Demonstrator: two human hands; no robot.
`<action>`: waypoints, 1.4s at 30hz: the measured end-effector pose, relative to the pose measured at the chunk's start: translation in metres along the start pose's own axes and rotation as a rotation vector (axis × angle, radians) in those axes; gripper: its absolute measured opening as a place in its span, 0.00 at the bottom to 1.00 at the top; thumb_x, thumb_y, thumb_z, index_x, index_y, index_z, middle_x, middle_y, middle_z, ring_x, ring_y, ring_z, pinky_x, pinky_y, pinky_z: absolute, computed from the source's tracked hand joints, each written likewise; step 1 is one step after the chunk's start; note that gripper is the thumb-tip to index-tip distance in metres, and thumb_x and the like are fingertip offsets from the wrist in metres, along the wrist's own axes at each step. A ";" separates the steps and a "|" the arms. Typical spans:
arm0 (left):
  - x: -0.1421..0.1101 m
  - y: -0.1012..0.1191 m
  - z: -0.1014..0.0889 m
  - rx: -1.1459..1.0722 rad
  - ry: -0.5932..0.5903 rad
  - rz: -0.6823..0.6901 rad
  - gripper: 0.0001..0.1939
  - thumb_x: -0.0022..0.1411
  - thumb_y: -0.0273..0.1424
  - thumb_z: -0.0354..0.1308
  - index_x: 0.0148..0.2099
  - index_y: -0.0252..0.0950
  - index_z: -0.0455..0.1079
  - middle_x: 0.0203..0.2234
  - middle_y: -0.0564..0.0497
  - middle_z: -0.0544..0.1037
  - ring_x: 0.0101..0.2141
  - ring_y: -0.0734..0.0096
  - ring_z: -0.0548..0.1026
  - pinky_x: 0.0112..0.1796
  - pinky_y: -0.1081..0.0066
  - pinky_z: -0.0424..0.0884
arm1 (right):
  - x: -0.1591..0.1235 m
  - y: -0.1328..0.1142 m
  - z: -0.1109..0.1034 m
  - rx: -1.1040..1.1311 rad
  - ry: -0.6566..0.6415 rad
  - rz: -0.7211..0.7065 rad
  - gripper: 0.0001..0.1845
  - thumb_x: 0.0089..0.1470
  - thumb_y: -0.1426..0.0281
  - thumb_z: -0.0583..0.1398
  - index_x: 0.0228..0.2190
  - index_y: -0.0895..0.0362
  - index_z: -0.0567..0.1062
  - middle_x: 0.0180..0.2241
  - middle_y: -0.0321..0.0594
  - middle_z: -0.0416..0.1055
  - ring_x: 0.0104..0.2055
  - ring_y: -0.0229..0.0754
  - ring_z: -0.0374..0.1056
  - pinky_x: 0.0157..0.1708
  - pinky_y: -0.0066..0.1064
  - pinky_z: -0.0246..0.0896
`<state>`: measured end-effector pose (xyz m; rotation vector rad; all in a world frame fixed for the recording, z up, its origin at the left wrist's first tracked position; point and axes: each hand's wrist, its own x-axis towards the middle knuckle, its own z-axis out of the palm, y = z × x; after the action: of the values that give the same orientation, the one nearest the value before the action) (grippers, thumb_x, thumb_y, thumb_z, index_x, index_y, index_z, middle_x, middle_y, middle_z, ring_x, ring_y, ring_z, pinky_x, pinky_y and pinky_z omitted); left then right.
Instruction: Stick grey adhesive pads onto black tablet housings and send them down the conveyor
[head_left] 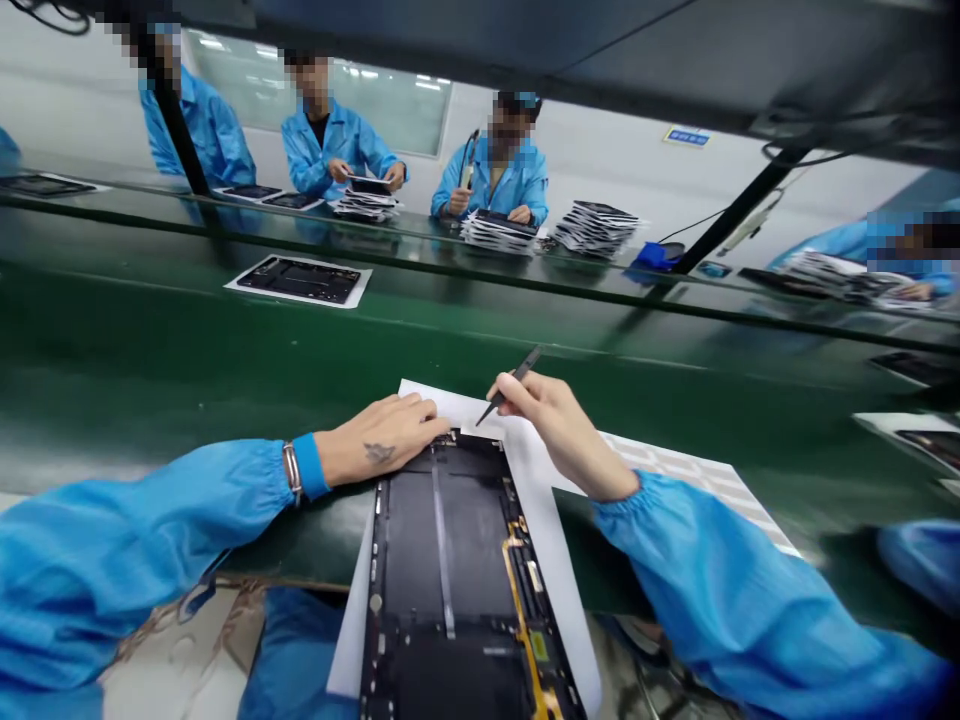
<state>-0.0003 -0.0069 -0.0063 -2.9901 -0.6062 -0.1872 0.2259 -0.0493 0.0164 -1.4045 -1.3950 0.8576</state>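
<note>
A black tablet frame (pixel 450 570) with a yellow flex cable lies on a white sheet (pixel 547 540) in front of me. My left hand (pixel 382 445) rests on the frame's far left corner, fingers curled down against it. My right hand (pixel 555 420) hovers past the frame's far right corner, pinching black tweezers (pixel 510 385) whose tip points down at the white sheet. Both arms wear blue sleeves.
A green conveyor belt (pixel 150 350) runs across, carrying another frame on a sheet (pixel 300 280). Beyond a rail, several people in blue coats sit with stacks of sheets (pixel 596 228). More frames lie at the right (pixel 926 445). A sheet of white labels (pixel 697 475) lies under my right forearm.
</note>
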 end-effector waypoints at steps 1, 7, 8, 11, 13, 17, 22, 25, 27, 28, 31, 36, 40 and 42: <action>-0.002 0.002 -0.002 0.009 -0.003 0.014 0.12 0.73 0.24 0.46 0.52 0.36 0.69 0.43 0.46 0.73 0.38 0.64 0.71 0.37 0.66 0.67 | 0.003 0.006 0.003 0.006 -0.007 0.029 0.31 0.45 0.40 0.64 0.24 0.58 0.75 0.22 0.36 0.67 0.28 0.39 0.63 0.32 0.33 0.60; -0.007 0.003 -0.005 0.025 0.008 0.041 0.14 0.72 0.23 0.49 0.55 0.36 0.70 0.44 0.46 0.74 0.41 0.62 0.70 0.36 0.65 0.64 | 0.004 0.025 0.002 0.046 -0.083 0.165 0.29 0.48 0.43 0.65 0.20 0.56 0.71 0.21 0.35 0.65 0.28 0.39 0.64 0.33 0.33 0.61; -0.007 0.003 -0.004 0.023 0.011 0.045 0.14 0.72 0.23 0.49 0.55 0.36 0.70 0.44 0.46 0.75 0.40 0.62 0.70 0.36 0.65 0.64 | 0.004 0.024 0.002 0.047 -0.093 0.174 0.29 0.48 0.43 0.65 0.20 0.56 0.71 0.21 0.35 0.65 0.28 0.39 0.64 0.33 0.33 0.61; -0.006 0.003 -0.002 0.008 0.016 0.052 0.13 0.71 0.23 0.50 0.53 0.36 0.71 0.42 0.47 0.75 0.40 0.62 0.70 0.35 0.65 0.63 | 0.007 0.020 0.002 0.062 -0.127 0.195 0.29 0.47 0.43 0.66 0.20 0.56 0.71 0.21 0.35 0.65 0.28 0.38 0.64 0.34 0.32 0.63; -0.006 0.002 -0.001 -0.001 0.030 0.059 0.12 0.71 0.23 0.51 0.53 0.35 0.71 0.42 0.47 0.75 0.40 0.62 0.69 0.35 0.65 0.63 | 0.010 0.019 0.003 0.074 -0.140 0.215 0.29 0.45 0.44 0.67 0.20 0.56 0.71 0.21 0.35 0.66 0.27 0.38 0.64 0.34 0.32 0.64; -0.006 0.002 0.001 -0.012 0.057 0.071 0.12 0.71 0.23 0.50 0.53 0.35 0.71 0.42 0.47 0.74 0.40 0.63 0.69 0.35 0.65 0.63 | 0.014 0.017 0.000 0.089 -0.158 0.266 0.29 0.41 0.43 0.69 0.21 0.57 0.73 0.22 0.35 0.67 0.26 0.36 0.64 0.33 0.31 0.65; -0.005 0.001 0.000 -0.014 0.042 0.067 0.13 0.72 0.23 0.48 0.52 0.35 0.71 0.43 0.47 0.75 0.40 0.63 0.69 0.35 0.65 0.63 | 0.015 0.015 -0.001 0.086 -0.201 0.276 0.28 0.42 0.44 0.69 0.21 0.57 0.74 0.21 0.35 0.66 0.26 0.37 0.64 0.33 0.32 0.65; -0.005 0.001 -0.002 -0.015 0.036 0.066 0.12 0.71 0.22 0.50 0.51 0.35 0.72 0.43 0.47 0.75 0.40 0.63 0.69 0.35 0.65 0.63 | 0.015 0.015 -0.001 0.065 -0.211 0.261 0.28 0.43 0.44 0.68 0.19 0.57 0.73 0.21 0.36 0.66 0.26 0.37 0.64 0.33 0.32 0.64; -0.005 0.001 -0.002 -0.020 0.036 0.068 0.12 0.71 0.22 0.50 0.50 0.35 0.72 0.43 0.47 0.75 0.40 0.63 0.69 0.35 0.65 0.63 | 0.015 0.015 -0.001 0.054 -0.214 0.253 0.28 0.44 0.44 0.68 0.19 0.56 0.72 0.21 0.36 0.67 0.26 0.37 0.64 0.32 0.32 0.63; -0.005 0.001 -0.002 -0.021 0.040 0.068 0.12 0.71 0.22 0.49 0.50 0.35 0.72 0.42 0.47 0.75 0.40 0.63 0.69 0.35 0.65 0.62 | 0.015 0.015 -0.001 0.052 -0.213 0.252 0.28 0.45 0.44 0.68 0.19 0.56 0.72 0.21 0.36 0.67 0.26 0.37 0.64 0.33 0.32 0.63; -0.005 0.001 -0.001 -0.024 0.045 0.067 0.13 0.71 0.22 0.49 0.51 0.35 0.72 0.42 0.47 0.75 0.39 0.63 0.69 0.35 0.65 0.62 | 0.015 0.015 -0.001 0.053 -0.210 0.254 0.28 0.44 0.44 0.68 0.19 0.56 0.72 0.21 0.36 0.66 0.26 0.38 0.64 0.33 0.33 0.63; -0.005 0.002 0.001 -0.033 0.062 0.072 0.12 0.72 0.23 0.49 0.51 0.35 0.72 0.42 0.47 0.75 0.39 0.63 0.69 0.35 0.65 0.62 | 0.015 0.016 -0.001 0.053 -0.205 0.257 0.27 0.45 0.45 0.68 0.20 0.56 0.72 0.22 0.36 0.67 0.27 0.37 0.65 0.34 0.33 0.65; -0.005 0.001 0.001 -0.028 0.064 0.077 0.12 0.72 0.22 0.49 0.51 0.34 0.72 0.42 0.46 0.75 0.39 0.63 0.69 0.35 0.65 0.61 | 0.016 0.016 -0.001 0.057 -0.202 0.266 0.28 0.43 0.45 0.69 0.19 0.56 0.72 0.23 0.36 0.68 0.26 0.37 0.65 0.34 0.33 0.66; -0.005 0.001 0.000 -0.027 0.061 0.080 0.12 0.72 0.23 0.49 0.51 0.34 0.72 0.42 0.46 0.75 0.39 0.63 0.69 0.35 0.65 0.61 | 0.016 0.015 0.000 0.055 -0.202 0.269 0.29 0.43 0.44 0.69 0.18 0.56 0.72 0.23 0.36 0.68 0.26 0.37 0.65 0.34 0.33 0.67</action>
<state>-0.0042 -0.0096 -0.0075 -3.0149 -0.4802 -0.2819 0.2329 -0.0326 0.0043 -1.5179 -1.3365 1.2315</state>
